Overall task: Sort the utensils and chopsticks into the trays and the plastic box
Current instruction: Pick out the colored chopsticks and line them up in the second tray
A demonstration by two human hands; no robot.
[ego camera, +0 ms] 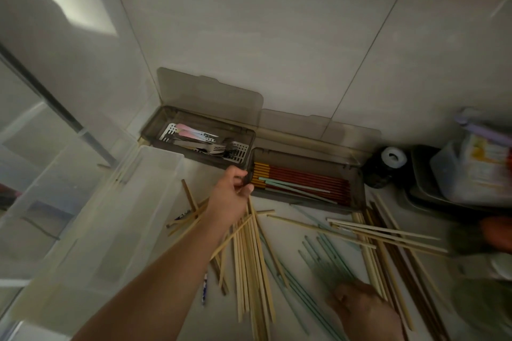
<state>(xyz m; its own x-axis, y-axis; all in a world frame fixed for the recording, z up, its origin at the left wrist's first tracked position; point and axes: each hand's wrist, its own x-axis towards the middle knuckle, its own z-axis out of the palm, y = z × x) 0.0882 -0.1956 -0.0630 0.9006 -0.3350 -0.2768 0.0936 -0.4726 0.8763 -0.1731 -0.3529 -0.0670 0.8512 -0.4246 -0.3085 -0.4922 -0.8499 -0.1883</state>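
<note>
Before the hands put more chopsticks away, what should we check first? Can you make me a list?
1. Chopstick tray lid open: ok.
2. Utensil tray lid open: ok.
3. Plastic box open on top: ok.
4. Left hand has a grip on the chopstick tray's corner: ok.
5. Right hand holds green chopsticks: cannot tell, blurred.
6. Wooden chopsticks sorted: not ok, loose on the counter.

Left arm enters frame from 7 o'clock: forearm bare along its whole visible length, no sleeve edge in view. Left hand (pixel 231 191) bare. Right hand (pixel 357 302) at 5 o'clock, bare, motion-blurred; only a short stretch of bare wrist visible at the frame edge. Finger detail on the right cannot be resolved.
</note>
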